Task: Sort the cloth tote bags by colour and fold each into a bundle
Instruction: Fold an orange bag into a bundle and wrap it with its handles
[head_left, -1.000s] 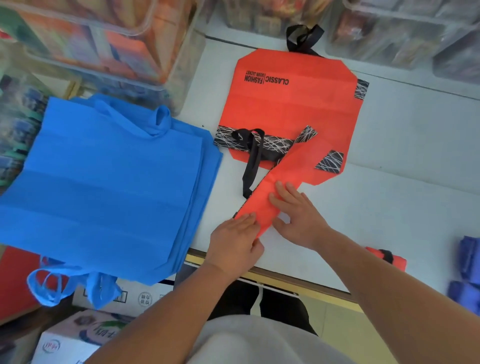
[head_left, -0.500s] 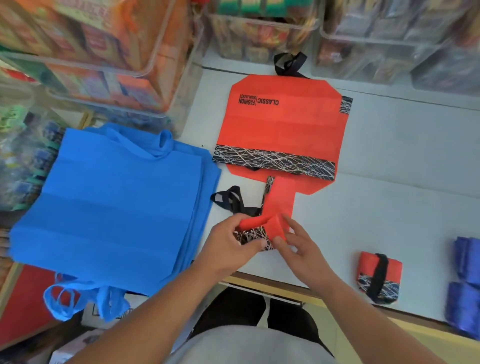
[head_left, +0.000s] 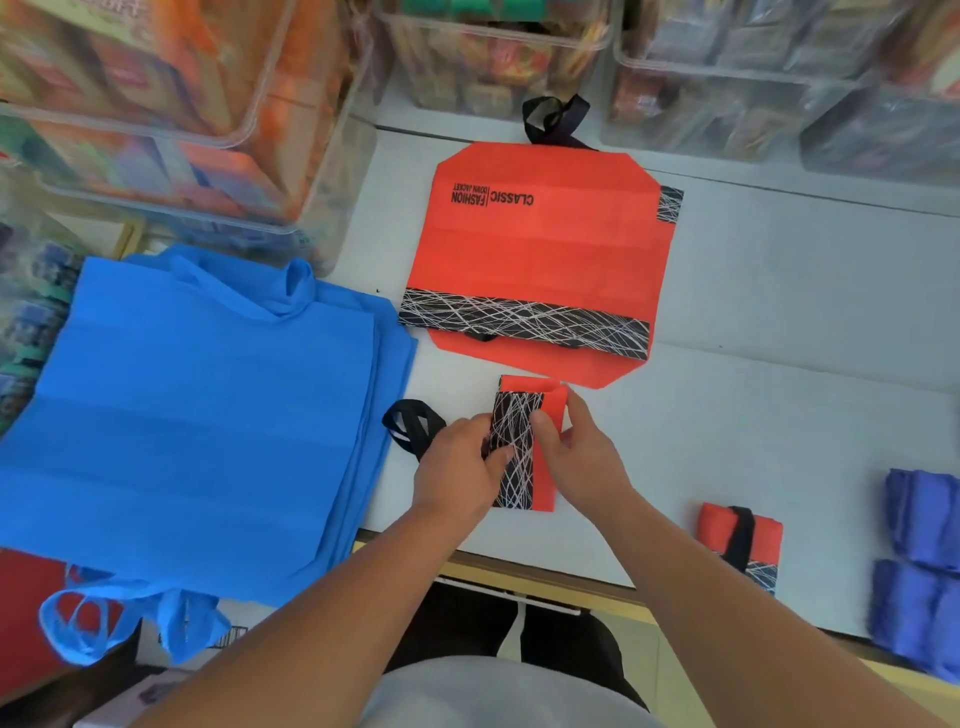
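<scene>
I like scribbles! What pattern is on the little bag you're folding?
Black with tangled white lines beside plain orange-red, on the folded tote bag; the head view shows it.

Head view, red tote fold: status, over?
Both pinch the folded red tote: left grip, right grip. Its black handle trails loose left. Nothing in the way; flat red tote lies beyond.

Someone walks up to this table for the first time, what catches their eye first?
Probably the big stack of blue tote bags spread on the left of the table, and the flat red tote bag with black lettering at the centre back. Just in front of it, the left hand and right hand grip a half-folded red bag, with a finished red bundle near the front edge on the right.
</scene>
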